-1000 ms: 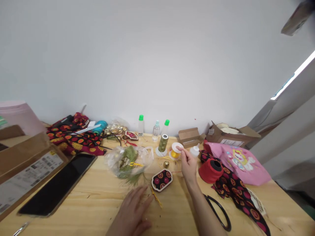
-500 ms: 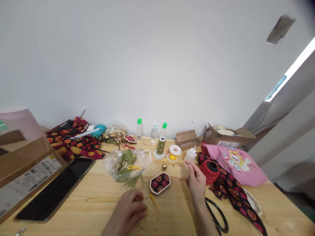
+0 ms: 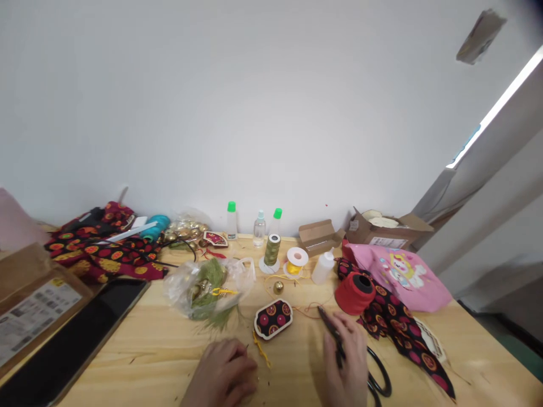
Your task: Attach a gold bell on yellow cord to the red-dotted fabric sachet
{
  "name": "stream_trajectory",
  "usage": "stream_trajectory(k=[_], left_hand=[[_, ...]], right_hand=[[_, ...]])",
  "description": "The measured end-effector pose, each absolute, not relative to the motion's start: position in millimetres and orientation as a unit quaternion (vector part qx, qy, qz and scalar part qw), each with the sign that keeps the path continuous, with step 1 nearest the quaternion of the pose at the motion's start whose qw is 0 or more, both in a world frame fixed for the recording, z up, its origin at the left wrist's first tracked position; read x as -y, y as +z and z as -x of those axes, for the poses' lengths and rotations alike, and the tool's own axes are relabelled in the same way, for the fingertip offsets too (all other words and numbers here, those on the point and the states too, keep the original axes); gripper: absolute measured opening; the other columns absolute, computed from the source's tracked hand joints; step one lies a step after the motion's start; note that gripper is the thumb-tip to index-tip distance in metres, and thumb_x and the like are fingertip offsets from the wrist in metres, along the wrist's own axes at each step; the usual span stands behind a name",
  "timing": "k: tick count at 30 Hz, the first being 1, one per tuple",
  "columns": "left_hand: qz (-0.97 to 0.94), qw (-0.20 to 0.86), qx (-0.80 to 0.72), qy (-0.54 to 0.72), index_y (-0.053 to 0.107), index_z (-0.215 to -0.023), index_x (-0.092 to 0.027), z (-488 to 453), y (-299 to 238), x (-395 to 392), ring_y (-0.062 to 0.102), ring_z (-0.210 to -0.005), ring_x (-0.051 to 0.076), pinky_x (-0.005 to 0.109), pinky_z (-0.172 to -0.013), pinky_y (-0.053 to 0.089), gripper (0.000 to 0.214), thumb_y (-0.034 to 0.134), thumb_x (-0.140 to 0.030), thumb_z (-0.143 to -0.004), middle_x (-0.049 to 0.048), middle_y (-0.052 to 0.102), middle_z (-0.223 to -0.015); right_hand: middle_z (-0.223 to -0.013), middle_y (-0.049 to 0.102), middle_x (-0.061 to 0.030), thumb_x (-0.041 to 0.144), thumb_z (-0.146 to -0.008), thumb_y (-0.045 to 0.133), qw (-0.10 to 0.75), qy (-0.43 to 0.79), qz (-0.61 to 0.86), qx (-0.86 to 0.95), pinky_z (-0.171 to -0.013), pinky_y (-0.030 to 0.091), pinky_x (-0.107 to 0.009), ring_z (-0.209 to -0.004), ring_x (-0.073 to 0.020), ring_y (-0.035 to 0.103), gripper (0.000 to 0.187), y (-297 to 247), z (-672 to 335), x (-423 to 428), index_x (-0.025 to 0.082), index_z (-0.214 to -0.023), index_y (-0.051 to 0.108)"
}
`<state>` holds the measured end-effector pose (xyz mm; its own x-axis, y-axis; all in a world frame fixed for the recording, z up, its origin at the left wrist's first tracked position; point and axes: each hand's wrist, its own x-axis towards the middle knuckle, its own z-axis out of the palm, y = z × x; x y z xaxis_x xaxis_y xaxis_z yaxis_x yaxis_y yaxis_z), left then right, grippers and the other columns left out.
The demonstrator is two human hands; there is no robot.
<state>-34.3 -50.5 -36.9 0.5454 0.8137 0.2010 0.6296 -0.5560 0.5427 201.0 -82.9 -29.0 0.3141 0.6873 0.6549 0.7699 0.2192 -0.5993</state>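
Just left of the table's front middle, my left hand [image 3: 225,373] rests with loosely curled fingers; I see nothing in them. My right hand [image 3: 348,356] is closed around the blades of black scissors [image 3: 384,370], whose loop handles stick out to the right below it. Between and beyond my hands lies a white-edged ornament [image 3: 274,319] covered in dark patterned fabric, with a yellow cord [image 3: 262,349] hanging from its near left end. A thin reddish thread [image 3: 309,310] runs from its right side towards the scissor tips. A small gold bell [image 3: 278,288] sits behind it.
A red thread cone [image 3: 355,294] and patterned fabric [image 3: 401,328] lie right of my hand. Behind stand a white squeeze bottle [image 3: 323,268], yellow spool [image 3: 297,262] and green spool [image 3: 272,251]. A plastic bag [image 3: 180,291] lies left, past it a phone [image 3: 80,345] and cardboard box [image 3: 38,316].
My right hand has come down from its raised pinch beside the squeeze bottle and taken hold of the scissors. My left hand has shifted slightly nearer to me. The view has moved a little.
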Motion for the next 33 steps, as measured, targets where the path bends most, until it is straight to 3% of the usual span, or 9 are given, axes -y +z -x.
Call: stream_trajectory(k=[4,9,21,26,33], left_hand=[[-0.861,0.198,-0.428,0.191,0.063,-0.071,-0.026,26,-35,52,0.055,-0.075,0.016,0.027,-0.066,0.039,0.016,0.052,-0.038,-0.075,0.0002,0.060,-0.078],[-0.880,0.190,-0.395,0.184,0.062,-0.074,-0.027,20,-33,52,0.055,-0.074,0.014,0.025,-0.064,0.038,0.016,0.050,-0.037,-0.076,-0.0008,0.060,-0.077],[-0.858,0.236,-0.438,0.131,0.061,-0.068,-0.026,8,-29,53,0.055,-0.077,0.016,0.027,-0.067,0.035,0.014,0.055,-0.038,-0.072,-0.0038,0.063,-0.076],[-0.849,0.253,-0.446,0.129,0.061,-0.069,-0.026,7,-29,52,0.055,-0.076,0.016,0.027,-0.068,0.035,0.016,0.052,-0.038,-0.074,-0.0035,0.063,-0.075],[-0.843,0.268,-0.442,0.149,0.060,-0.068,-0.023,10,-29,48,0.056,-0.073,0.016,0.026,-0.067,0.041,0.023,0.047,-0.039,-0.077,-0.0008,0.062,-0.073]], right_hand=[[-0.102,0.048,-0.0125,0.018,-0.078,0.044,0.510,-0.006,0.615,0.601,-0.077,0.041,-0.040,-0.096,-0.0242,0.045,0.026,-40,-199,83,0.017,-0.103,0.051],[-0.100,0.050,-0.0118,0.019,-0.078,0.044,0.519,0.024,0.622,0.586,-0.077,0.042,-0.039,-0.095,-0.0239,0.047,0.023,-42,-200,78,0.017,-0.100,0.053],[-0.094,0.053,-0.0101,0.015,-0.078,0.042,0.510,-0.024,0.592,0.624,-0.075,0.043,-0.036,-0.091,-0.0219,0.050,0.022,-39,-197,84,0.017,-0.098,0.052],[-0.080,0.058,-0.0053,0.011,-0.070,0.053,0.403,0.067,0.582,0.703,-0.066,0.046,-0.027,-0.076,-0.0178,0.055,0.018,-42,-187,88,0.019,-0.085,0.057],[-0.065,0.059,-0.0024,0.005,-0.062,0.060,0.284,0.138,0.690,0.651,-0.057,0.043,-0.025,-0.062,-0.0175,0.056,0.013,-37,-174,68,0.017,-0.068,0.059]])
